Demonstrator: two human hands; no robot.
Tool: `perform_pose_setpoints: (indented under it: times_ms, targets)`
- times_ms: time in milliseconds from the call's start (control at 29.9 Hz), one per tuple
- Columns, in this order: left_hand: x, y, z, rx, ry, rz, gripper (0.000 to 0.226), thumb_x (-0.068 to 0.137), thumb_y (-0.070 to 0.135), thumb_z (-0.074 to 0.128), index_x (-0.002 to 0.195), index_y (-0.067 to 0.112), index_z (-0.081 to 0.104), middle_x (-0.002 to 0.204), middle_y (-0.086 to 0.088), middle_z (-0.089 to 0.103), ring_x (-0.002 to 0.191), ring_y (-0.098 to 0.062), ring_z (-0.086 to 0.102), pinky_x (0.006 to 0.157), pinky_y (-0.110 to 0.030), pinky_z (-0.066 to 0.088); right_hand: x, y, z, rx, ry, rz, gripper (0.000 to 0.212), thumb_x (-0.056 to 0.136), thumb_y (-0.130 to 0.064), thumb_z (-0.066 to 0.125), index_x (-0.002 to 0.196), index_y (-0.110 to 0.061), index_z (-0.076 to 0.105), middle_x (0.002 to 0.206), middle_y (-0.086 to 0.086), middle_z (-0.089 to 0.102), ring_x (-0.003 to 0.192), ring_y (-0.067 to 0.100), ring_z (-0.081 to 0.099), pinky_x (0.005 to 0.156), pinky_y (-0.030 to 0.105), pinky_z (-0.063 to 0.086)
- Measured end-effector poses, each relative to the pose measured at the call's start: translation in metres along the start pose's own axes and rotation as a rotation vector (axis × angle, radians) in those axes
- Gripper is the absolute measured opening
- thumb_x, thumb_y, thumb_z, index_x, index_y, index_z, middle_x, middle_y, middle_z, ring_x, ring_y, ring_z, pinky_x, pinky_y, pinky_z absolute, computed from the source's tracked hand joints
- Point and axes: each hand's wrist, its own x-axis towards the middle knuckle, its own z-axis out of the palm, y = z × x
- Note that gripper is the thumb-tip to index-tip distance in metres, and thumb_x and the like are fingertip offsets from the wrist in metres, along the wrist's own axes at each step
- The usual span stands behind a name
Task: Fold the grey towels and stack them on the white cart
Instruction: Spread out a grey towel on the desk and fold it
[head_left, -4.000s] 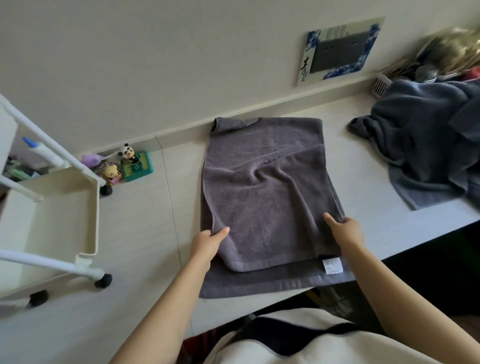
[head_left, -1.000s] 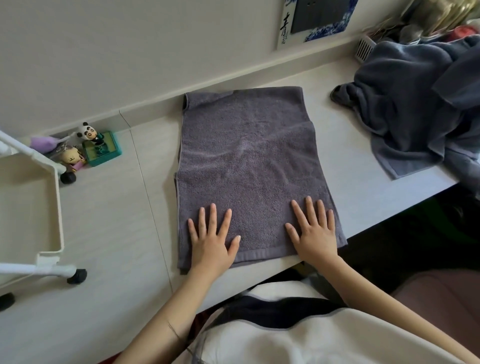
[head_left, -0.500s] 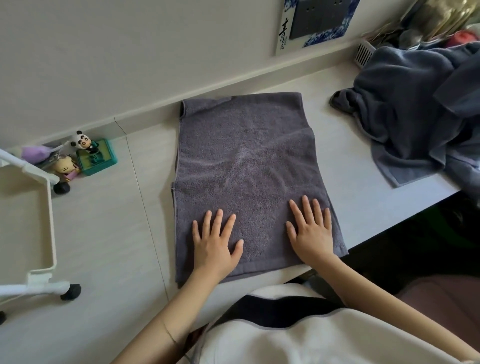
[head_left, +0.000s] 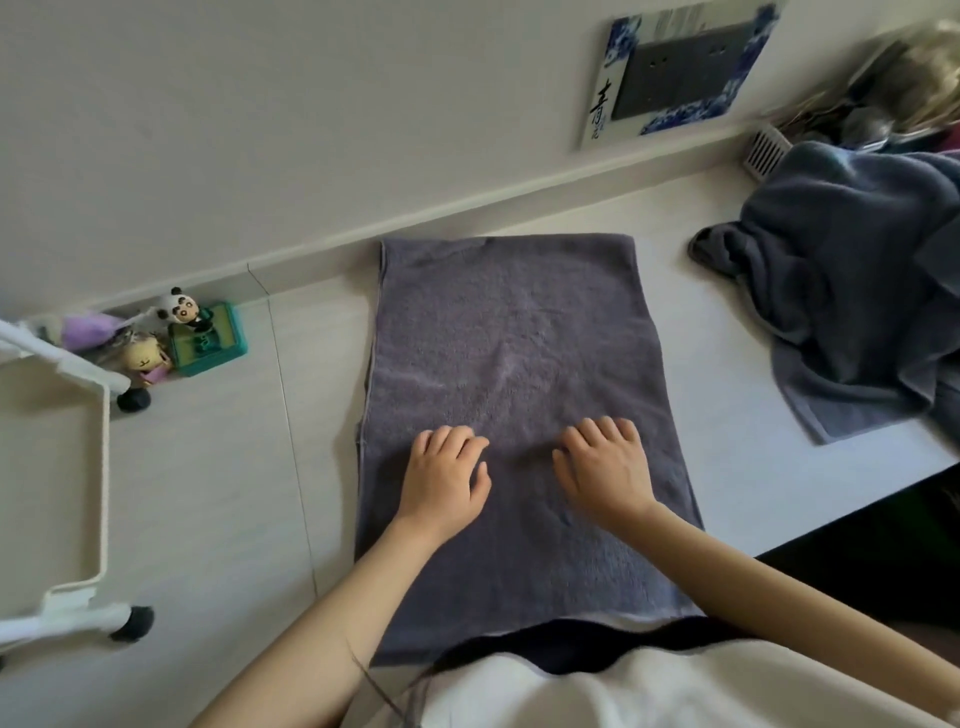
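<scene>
Grey towel (head_left: 514, 364) under both pressing hands, fingers bent; unfolded pile (head_left: 852, 291) right, cart (head_left: 104, 467) left.

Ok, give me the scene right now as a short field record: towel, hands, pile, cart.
towel: flat on the table, already folded once, long side running away from the person
left hand: resting on the towel's near half, fingers bent, gripping nothing
right hand: on the towel beside the left, fingers bent, gripping nothing
pile: crumpled grey towels at the table's right end, unfolded
cart: white, at left; no towel on the visible tray
toys: against the wall, by the cart
</scene>
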Motion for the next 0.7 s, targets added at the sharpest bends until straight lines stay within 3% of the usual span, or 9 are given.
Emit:
perform_pose_setpoints:
  times_ms: [100,167,234,367,468,568,701]
  targets:
    - [0.015,-0.009,0.008,0.077,-0.115,-0.015,0.053,0.087,0.036,0.042,0.135,0.016,0.051,0.144,-0.012,0.044,0.133,-0.031,0.036,0.109,-0.048,0.022,0.028,-0.004,0.010,0.100,-0.121,-0.032,0.046,0.089,-0.039,0.037,0.122,-0.016,0.060,0.124,0.006,0.060,0.115,0.030,0.054,0.101,0.039,0.030]
    - [0.011,-0.008,0.013,0.142,-0.202,-0.005,0.058,0.089,0.043,0.037,0.143,0.021,0.039,0.153,-0.012,0.029,0.141,-0.032,0.022,0.111,-0.053,0.015,0.031,-0.003,0.021,0.096,-0.180,-0.055,0.052,0.091,-0.044,0.036,0.134,-0.019,0.050,0.140,0.007,0.050,0.129,0.031,0.045,0.109,0.042,0.021]
    - [0.008,-0.007,0.018,0.151,-0.218,-0.002,0.060,0.089,0.045,0.037,0.145,0.024,0.035,0.155,-0.010,0.024,0.143,-0.031,0.019,0.112,-0.054,0.015,0.033,0.000,0.027,0.089,-0.210,-0.071,0.053,0.091,-0.047,0.036,0.135,-0.021,0.049,0.138,0.007,0.051,0.127,0.031,0.046,0.109,0.043,0.020]
    - [0.019,-0.013,0.015,0.084,-0.139,-0.064,0.063,0.088,0.043,0.043,0.147,0.024,0.031,0.154,-0.008,0.027,0.141,-0.026,0.025,0.112,-0.049,0.018,0.048,0.003,0.024,0.140,-0.087,-0.103,0.045,0.088,-0.042,0.042,0.122,-0.017,0.059,0.120,0.006,0.059,0.111,0.029,0.055,0.102,0.042,0.027]
    - [0.047,-0.021,0.013,0.046,-0.087,-0.142,0.062,0.088,0.040,0.043,0.146,0.020,0.034,0.153,-0.012,0.030,0.140,-0.027,0.029,0.113,-0.049,0.020,0.075,0.002,0.030,0.192,-0.031,-0.107,0.043,0.089,-0.038,0.043,0.123,-0.017,0.059,0.130,0.008,0.056,0.122,0.029,0.047,0.109,0.043,0.023]
    - [0.079,-0.034,0.013,0.090,-0.164,-0.235,0.059,0.090,0.046,0.034,0.144,0.022,0.038,0.152,-0.012,0.031,0.141,-0.030,0.028,0.114,-0.053,0.020,0.107,0.002,0.036,0.203,-0.115,-0.100,0.050,0.093,-0.044,0.036,0.135,-0.022,0.050,0.143,0.007,0.045,0.135,0.029,0.038,0.113,0.042,0.016]
    - [0.111,-0.053,0.012,0.096,-0.192,-0.313,0.060,0.088,0.050,0.030,0.141,0.025,0.042,0.152,-0.012,0.031,0.139,-0.034,0.030,0.110,-0.058,0.017,0.139,0.008,0.043,0.171,-0.130,-0.093,0.051,0.092,-0.049,0.034,0.134,-0.026,0.052,0.141,0.006,0.048,0.131,0.034,0.042,0.110,0.047,0.021]
